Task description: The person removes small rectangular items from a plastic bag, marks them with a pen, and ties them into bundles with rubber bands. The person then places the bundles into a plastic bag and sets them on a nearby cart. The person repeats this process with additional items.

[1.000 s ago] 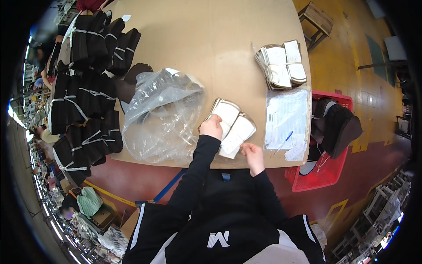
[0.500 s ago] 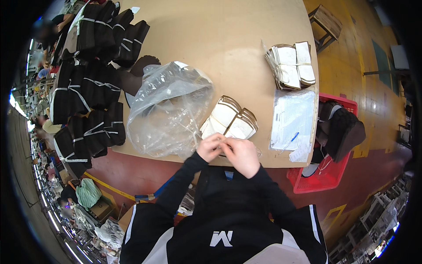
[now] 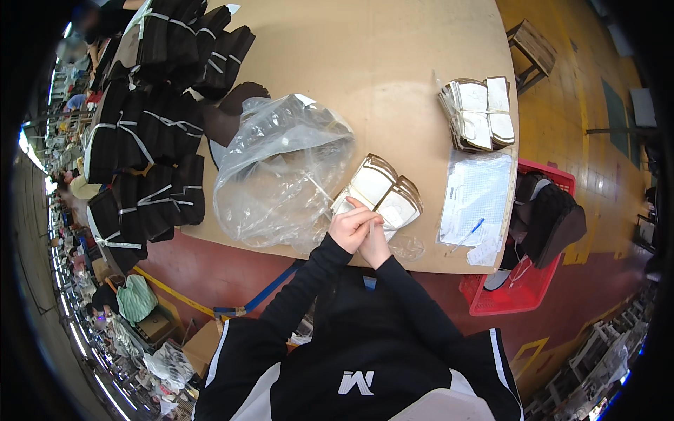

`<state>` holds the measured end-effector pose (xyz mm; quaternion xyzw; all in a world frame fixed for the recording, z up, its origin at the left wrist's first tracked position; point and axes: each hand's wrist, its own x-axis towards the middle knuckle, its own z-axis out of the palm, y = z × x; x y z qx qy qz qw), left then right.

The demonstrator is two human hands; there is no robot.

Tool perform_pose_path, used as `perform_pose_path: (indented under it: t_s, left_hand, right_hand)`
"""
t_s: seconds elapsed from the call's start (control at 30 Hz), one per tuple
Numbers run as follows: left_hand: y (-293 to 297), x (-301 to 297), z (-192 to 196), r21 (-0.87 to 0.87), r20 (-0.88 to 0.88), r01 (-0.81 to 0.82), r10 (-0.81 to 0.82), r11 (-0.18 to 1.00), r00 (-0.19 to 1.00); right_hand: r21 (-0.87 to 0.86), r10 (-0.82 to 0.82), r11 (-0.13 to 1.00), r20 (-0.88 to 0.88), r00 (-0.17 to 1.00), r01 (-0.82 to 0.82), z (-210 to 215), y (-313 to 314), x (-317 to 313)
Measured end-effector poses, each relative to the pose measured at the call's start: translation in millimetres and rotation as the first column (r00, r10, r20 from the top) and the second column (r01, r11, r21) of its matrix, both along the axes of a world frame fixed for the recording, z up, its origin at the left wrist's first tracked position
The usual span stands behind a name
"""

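Note:
A bundle of white and brown cut pieces (image 3: pixel 373 184), tied with pale string, lies near the table's front edge. My left hand (image 3: pixel 351 226) is at its near side, its closed fingers crossing over my right hand. My right hand (image 3: pixel 376 247) is just below and beside it, fingers closed and partly hidden behind the left. What lies between the fingers is too small to make out. Left of the bundle, a large clear plastic bag (image 3: pixel 263 203) sits crumpled. A pale string end (image 3: pixel 319 188) stretches from the bundle over the bag.
Tied stacks of dark brown pieces (image 3: pixel 151 147) fill the table's left side. A second tied white bundle (image 3: pixel 479 116) is at the right, above printed sheets (image 3: pixel 472 189) with a blue pen (image 3: pixel 478 225). A red crate (image 3: pixel 507 298) with dark pieces stands beside the table; a wooden stool (image 3: pixel 531 49) is beyond.
My hands have gone from pinching side by side to overlapping, the left crossing over the right. The right hand has turned and drawn in. The whole view has shifted slightly.

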<state>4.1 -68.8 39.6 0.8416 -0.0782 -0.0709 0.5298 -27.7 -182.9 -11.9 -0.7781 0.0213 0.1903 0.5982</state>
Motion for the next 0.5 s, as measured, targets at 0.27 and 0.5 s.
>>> perform_pose_path:
  t_s: [0.27,0.5]
  left_hand:
    - [61.0,37.0,-65.7,-0.101,-0.080,0.148,-0.157,0.984,0.984]
    - [64.5,31.8,-90.7,-0.028,0.066,0.054,-0.052,0.998,0.996]
  right_hand:
    - [-0.031,-0.073,0.995,0.415,0.907,0.095,20.8,3.6,4.8]
    - [0.306,-0.426,0.846,-0.104,0.899,0.437,9.6,-0.9,56.3]
